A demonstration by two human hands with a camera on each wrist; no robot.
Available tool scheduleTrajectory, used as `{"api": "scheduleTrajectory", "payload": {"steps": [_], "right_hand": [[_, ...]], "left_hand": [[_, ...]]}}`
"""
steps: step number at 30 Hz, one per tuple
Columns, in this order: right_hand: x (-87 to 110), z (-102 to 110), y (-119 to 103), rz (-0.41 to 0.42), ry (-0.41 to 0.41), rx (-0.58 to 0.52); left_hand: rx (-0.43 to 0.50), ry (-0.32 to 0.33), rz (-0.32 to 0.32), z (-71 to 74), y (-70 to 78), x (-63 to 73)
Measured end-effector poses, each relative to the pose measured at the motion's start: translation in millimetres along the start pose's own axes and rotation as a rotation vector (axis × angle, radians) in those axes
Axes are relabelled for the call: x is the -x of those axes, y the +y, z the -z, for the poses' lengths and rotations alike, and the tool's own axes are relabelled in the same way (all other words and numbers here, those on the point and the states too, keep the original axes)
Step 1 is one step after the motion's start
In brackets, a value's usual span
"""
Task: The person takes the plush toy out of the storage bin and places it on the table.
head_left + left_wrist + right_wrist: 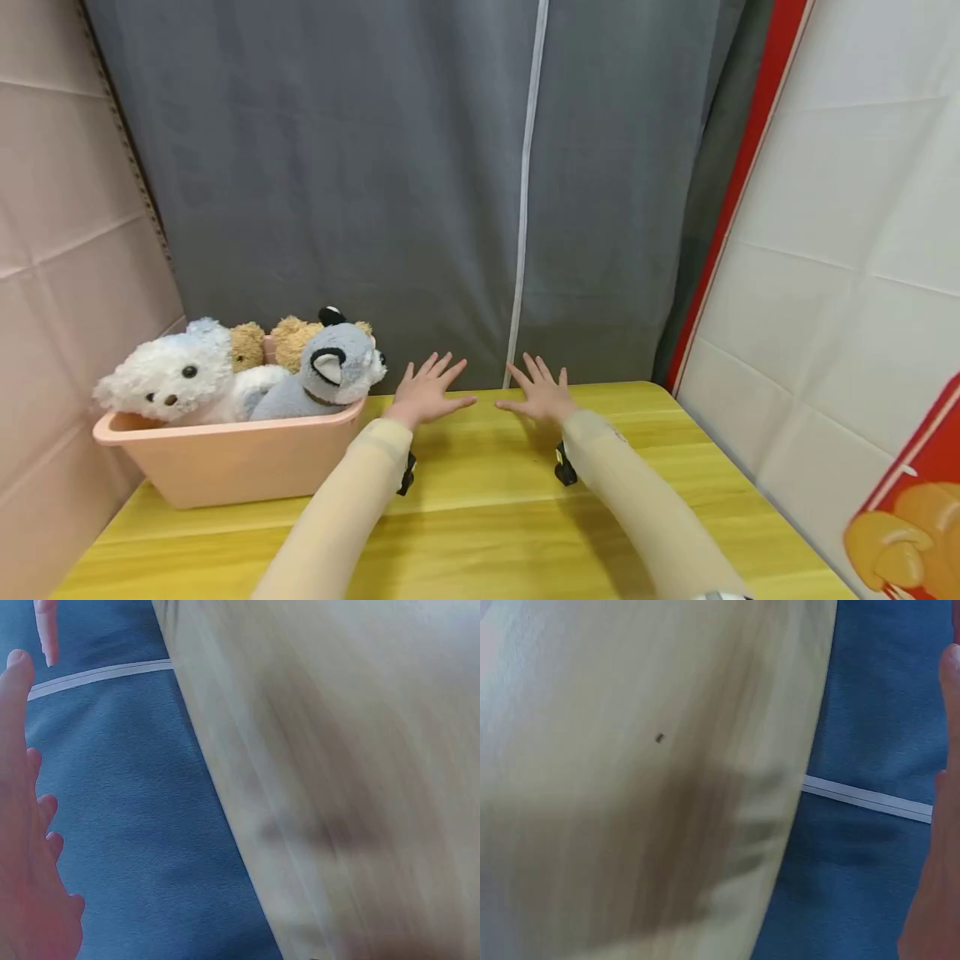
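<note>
In the head view my left hand point(427, 393) reaches over the far part of the wooden table point(465, 533), its fingers spread and straight. Beside it my right hand point(542, 395) is held the same way, the two thumbs pointing at each other across a small gap. Neither hand holds anything. Both cast shadows on the tabletop. To the left of my left hand stands a pink plastic bin point(232, 467) filled with stuffed toys. A white plush bear point(168, 379) and a grey plush dog point(337, 367) lean over its rim, with brown curly plush point(292, 337) behind them.
A grey curtain point(375, 167) with a white strip point(527, 167) hangs just beyond the table's far edge. White panelled walls point(840, 250) close in both sides, the right one with a red border point(742, 183). A small dark mark point(659, 738) shows on the tabletop.
</note>
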State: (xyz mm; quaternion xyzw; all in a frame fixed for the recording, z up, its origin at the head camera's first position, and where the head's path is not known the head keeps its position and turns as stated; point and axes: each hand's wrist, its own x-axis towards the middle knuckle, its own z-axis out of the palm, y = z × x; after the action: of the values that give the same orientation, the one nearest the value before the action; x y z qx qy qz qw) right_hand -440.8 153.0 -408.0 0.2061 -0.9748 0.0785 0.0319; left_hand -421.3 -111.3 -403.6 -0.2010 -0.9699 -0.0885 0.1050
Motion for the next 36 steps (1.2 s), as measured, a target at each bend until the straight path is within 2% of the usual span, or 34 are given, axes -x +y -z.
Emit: {"api": "scheduleTrajectory", "payload": {"steps": [4, 10, 15, 20, 25, 31, 34, 36], "right_hand": [[2.5, 11.6, 2.0, 0.050, 0.042, 0.019], [7.9, 31.1, -2.8, 0.148, 0.129, 0.025], [7.7, 50.0, -13.2, 0.221, 0.195, 0.002], [6.2, 71.2, -20.2, 0.246, 0.233, 0.034], [2.8, 90.5, -30.6, 0.266, 0.247, 0.040], [-3.0, 108.6, -45.1, 0.299, 0.286, 0.015], [-8.7, 114.0, -54.5, 0.330, 0.298, -0.017], [-13.2, 116.0, -61.1, 0.357, 0.299, -0.033]], "left_hand": [[-0.006, 0.036, -0.013, 7.1, 2.6, 3.2], [0.005, 0.045, -0.058, 28.3, 15.9, 10.1], [0.009, 0.073, -0.069, 53.9, 26.0, 13.2], [0.008, 0.100, -0.075, 82.5, 39.8, 14.2], [-0.036, 0.164, -0.113, 110.6, 53.0, 21.1], [-0.149, 0.245, -0.163, 151.5, 68.5, 44.3], [-0.200, 0.287, -0.179, 171.7, 68.5, 61.8], [-0.235, 0.319, -0.187, 181.9, 63.6, 72.8]]}}
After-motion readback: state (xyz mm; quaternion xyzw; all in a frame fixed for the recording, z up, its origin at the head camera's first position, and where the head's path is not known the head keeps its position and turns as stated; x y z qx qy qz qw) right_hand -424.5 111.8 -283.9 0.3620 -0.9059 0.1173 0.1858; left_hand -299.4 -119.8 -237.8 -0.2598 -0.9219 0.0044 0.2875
